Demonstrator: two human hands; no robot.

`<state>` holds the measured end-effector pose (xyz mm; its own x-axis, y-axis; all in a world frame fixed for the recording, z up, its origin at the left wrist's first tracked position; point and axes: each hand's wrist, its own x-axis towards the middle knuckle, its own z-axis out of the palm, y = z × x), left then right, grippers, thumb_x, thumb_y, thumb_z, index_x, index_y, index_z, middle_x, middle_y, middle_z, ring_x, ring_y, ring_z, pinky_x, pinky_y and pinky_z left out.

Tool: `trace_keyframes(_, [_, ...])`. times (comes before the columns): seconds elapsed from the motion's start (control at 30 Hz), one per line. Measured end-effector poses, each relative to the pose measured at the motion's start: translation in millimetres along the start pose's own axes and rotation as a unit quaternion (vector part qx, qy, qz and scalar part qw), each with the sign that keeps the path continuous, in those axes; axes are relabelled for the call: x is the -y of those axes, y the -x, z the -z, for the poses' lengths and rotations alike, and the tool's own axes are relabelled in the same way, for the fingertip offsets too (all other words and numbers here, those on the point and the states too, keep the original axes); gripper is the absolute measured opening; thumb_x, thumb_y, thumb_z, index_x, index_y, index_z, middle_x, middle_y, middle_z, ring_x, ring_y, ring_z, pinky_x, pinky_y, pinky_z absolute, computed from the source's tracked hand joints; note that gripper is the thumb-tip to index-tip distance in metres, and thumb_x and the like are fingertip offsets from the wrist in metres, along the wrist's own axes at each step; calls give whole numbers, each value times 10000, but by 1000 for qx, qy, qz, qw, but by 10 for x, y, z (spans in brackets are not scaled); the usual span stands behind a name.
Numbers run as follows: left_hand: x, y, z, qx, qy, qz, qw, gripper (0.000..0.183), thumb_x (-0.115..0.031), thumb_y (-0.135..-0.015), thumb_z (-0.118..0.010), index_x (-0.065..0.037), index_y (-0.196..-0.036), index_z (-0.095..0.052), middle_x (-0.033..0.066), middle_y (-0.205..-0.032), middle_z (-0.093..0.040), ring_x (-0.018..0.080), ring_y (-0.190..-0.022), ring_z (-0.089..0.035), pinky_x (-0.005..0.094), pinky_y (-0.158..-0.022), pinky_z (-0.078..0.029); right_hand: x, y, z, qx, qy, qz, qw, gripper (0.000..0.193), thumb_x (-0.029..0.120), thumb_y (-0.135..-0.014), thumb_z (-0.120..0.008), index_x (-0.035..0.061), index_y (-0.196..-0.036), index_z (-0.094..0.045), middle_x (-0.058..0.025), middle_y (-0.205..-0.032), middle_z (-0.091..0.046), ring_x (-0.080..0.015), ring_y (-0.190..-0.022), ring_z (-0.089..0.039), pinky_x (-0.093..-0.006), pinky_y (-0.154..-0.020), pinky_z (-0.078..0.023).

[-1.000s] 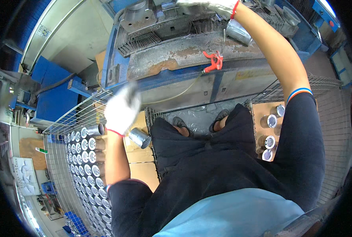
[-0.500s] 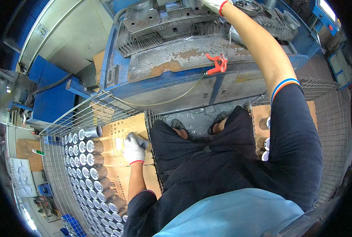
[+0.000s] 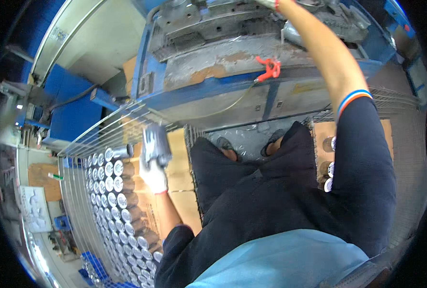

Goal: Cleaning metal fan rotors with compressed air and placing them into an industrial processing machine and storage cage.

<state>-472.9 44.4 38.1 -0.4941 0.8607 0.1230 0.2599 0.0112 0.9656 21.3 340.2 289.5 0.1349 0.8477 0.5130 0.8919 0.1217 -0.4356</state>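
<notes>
My left hand (image 3: 154, 177), in a white work glove, is closed around a grey metal cylinder (image 3: 156, 141). It holds the piece above the cardboard sheet (image 3: 179, 165) in the left wire basket. Rows of similar metal cylinders (image 3: 118, 168) with bright round ends fill that basket's left side. My right arm stretches far forward over the blue machine. Only part of my gloved right hand (image 3: 270, 3) shows at the top edge by the machine's metal fixture (image 3: 218, 29); its fingers are cut off from view.
A red air blow gun (image 3: 269, 70) on a thin hose rests at the machine's front ledge (image 3: 232, 72). The left basket's wire rim (image 3: 103, 126) stands beside my legs. To my right, another wire basket (image 3: 408, 144) holds a few cylinders (image 3: 329, 169) on cardboard.
My left hand has lifted from low over the cardboard, and the cylinder in it now shows fully, tipped up. The whole view has shifted slightly. My right arm stays stretched toward the machine.
</notes>
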Motion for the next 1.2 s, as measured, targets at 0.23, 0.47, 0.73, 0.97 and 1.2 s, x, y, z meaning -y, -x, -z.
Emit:
trace_keyframes(0.23, [-994,-721,-835,35,136,-283,949,505,-111,-1042,-631,80,-1496,-522,199,-1516,-577,284,-1396,-554,411,-1194,-409,-750,745,620,-103,-110,-50,987,837,539,-907,-726,-18,-1495,-519,-260,-1376,-669,-394,-1281,-651,-455,-1095,-494])
trace_keyframes(0.47, [-2036,-1532,-1725,45,-55,-365,928,498,-70,-967,-597,-30,-1462,-612,181,-1239,-732,193,-1127,-684,326,-961,-553,-2501,1647,998,-15,-23,-144,989,586,492,-985,-708,46,-1362,-669,-118,-1131,-728,-162,-884,-641,-297,-749,-488])
trace_keyframes(0.73, [-2595,-2379,-2723,-24,-250,-312,916,557,-481,-928,-640,-88,-1313,-727,197,-1246,-743,366,-1187,-702,433,-1022,-521,-2907,2046,992,51,-107,-247,962,459,419,-1011,-685,36,-1263,-718,4,-820,-679,-60,-626,-523,-244,-542,-406])
trace_keyframes(0.97, [-2588,-2466,-2588,-164,-321,-511,781,491,-436,-836,-736,-205,-1269,-744,161,-1117,-755,372,-1083,-722,456,-954,-561,-2747,2028,1032,33,-111,-254,960,449,403,-1006,-695,20,-1240,-723,-9,-861,-700,-70,-691,-563,-255,-589,-435])
trace_keyframes(1.2, [-2761,-2507,-2645,-52,-366,-390,843,355,-386,-844,-687,-91,-1015,-786,198,-994,-763,406,-975,-731,457,-872,-558,-2818,2016,1048,46,-117,-237,963,464,396,-1005,-699,2,-1248,-718,-24,-916,-723,-85,-742,-598,-267,-642,-471])
